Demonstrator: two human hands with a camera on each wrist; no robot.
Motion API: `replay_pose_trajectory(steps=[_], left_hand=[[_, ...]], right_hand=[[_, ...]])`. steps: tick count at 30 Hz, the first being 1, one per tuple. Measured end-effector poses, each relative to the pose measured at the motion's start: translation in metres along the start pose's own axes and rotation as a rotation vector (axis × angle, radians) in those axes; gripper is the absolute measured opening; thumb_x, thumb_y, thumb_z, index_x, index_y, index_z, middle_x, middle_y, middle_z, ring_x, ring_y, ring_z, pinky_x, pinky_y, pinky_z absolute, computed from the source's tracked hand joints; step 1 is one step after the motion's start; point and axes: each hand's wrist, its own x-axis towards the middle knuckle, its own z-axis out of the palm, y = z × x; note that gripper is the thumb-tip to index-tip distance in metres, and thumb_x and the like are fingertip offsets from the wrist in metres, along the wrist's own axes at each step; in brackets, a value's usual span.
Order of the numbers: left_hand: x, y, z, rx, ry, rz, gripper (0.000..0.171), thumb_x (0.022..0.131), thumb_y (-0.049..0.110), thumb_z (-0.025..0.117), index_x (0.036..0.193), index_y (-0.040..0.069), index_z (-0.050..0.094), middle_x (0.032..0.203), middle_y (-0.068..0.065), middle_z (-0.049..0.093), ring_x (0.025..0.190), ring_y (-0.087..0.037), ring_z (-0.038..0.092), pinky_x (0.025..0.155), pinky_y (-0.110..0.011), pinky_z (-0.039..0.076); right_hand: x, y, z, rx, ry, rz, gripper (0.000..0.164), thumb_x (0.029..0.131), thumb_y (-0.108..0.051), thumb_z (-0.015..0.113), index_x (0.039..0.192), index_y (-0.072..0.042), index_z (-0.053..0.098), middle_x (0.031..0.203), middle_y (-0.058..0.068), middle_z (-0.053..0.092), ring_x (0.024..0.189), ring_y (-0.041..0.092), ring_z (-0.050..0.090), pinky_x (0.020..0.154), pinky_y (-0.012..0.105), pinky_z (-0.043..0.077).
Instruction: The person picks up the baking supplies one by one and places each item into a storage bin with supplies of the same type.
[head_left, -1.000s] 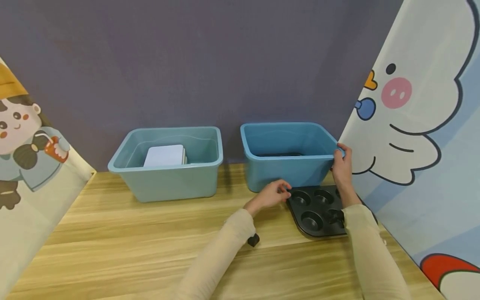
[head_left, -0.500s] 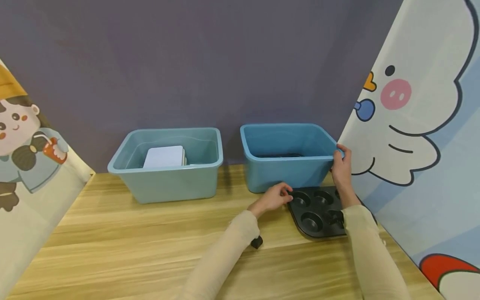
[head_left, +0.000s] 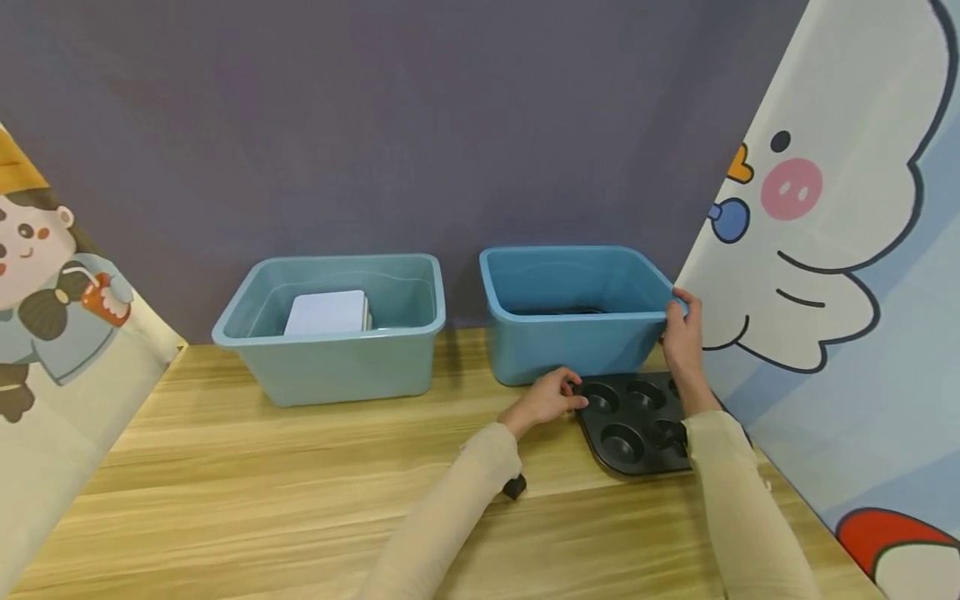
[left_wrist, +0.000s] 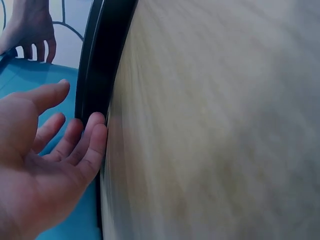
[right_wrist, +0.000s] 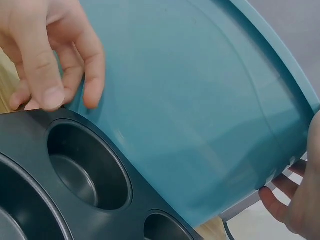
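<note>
A black muffin pan (head_left: 633,422) lies on the table in front of a blue plastic bin (head_left: 566,346). My left hand (head_left: 546,402) is at the pan's back left corner. In the left wrist view its loosely bent fingers (left_wrist: 92,150) touch the pan's edge, while the thumb stands apart. The right wrist view has that thumb (right_wrist: 50,95) just over the pan's corner. My right hand (head_left: 682,346) grips the bin's front right rim corner. Its fingers (right_wrist: 274,205) curl at the rim in the right wrist view. The right forearm hides part of the pan.
To the left stands a grey-green bin (head_left: 352,367) with a stack of flat white things (head_left: 328,313) inside. Something dark (head_left: 577,312) lies in the blue bin, mostly hidden by its front wall. A grey wall (head_left: 420,125) rises behind; a cartoon-printed panel (head_left: 847,292) borders the right.
My left hand has shifted slightly right and down, closer to the pan's corner. My right hand, the pan and both bins have stayed in place.
</note>
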Motion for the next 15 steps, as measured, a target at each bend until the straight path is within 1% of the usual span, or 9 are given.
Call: replay_pose_trajectory(steps=[4, 7, 11, 13, 15], left_hand=[[0.0034, 0.0023, 0.0009, 0.037, 0.009, 0.007, 0.039, 0.091, 0.026, 0.073, 0.125, 0.01, 0.06, 0.09, -0.002, 0.059, 0.073, -0.01, 0.051, 0.068, -0.022, 0.044], [0.0025, 0.0037, 0.0009, 0.035, 0.002, -0.02, 0.041, 0.089, 0.026, 0.074, 0.125, 0.01, 0.06, 0.093, -0.003, 0.061, 0.076, -0.011, 0.052, 0.07, -0.023, 0.045], [-0.0006, 0.0054, -0.0001, 0.016, -0.036, -0.057, 0.045, 0.09, 0.026, 0.074, 0.13, 0.011, 0.06, 0.101, -0.006, 0.064, 0.08, -0.013, 0.054, 0.072, -0.025, 0.046], [-0.0009, 0.006, -0.0012, 0.007, -0.052, -0.062, 0.046, 0.09, 0.025, 0.074, 0.132, 0.012, 0.059, 0.103, -0.007, 0.064, 0.081, -0.013, 0.054, 0.073, -0.025, 0.047], [0.0001, 0.0074, -0.0031, 0.003, -0.07, -0.058, 0.047, 0.091, 0.023, 0.072, 0.135, 0.012, 0.059, 0.105, -0.008, 0.064, 0.082, -0.013, 0.054, 0.073, -0.026, 0.047]], right_hand=[[0.0018, -0.0028, -0.0011, 0.003, 0.01, -0.006, 0.053, 0.102, -0.047, 0.026, 0.152, -0.03, 0.03, 0.159, 0.012, 0.029, 0.125, 0.027, 0.042, 0.097, 0.051, 0.042], [0.0019, -0.0039, -0.0015, 0.015, 0.001, -0.001, 0.053, 0.103, -0.045, 0.026, 0.153, -0.029, 0.029, 0.16, 0.011, 0.027, 0.127, 0.027, 0.04, 0.1, 0.052, 0.041], [0.0001, -0.0028, -0.0019, 0.016, -0.003, 0.022, 0.053, 0.103, -0.041, 0.025, 0.154, -0.026, 0.028, 0.159, 0.011, 0.027, 0.125, 0.026, 0.041, 0.096, 0.048, 0.042], [-0.0005, -0.0023, -0.0016, 0.013, -0.004, 0.024, 0.053, 0.103, -0.04, 0.025, 0.154, -0.025, 0.028, 0.158, 0.011, 0.028, 0.122, 0.026, 0.041, 0.093, 0.047, 0.042], [-0.0006, -0.0033, -0.0017, 0.004, -0.008, 0.019, 0.053, 0.103, -0.041, 0.025, 0.154, -0.026, 0.027, 0.158, 0.012, 0.028, 0.121, 0.026, 0.041, 0.089, 0.043, 0.043]])
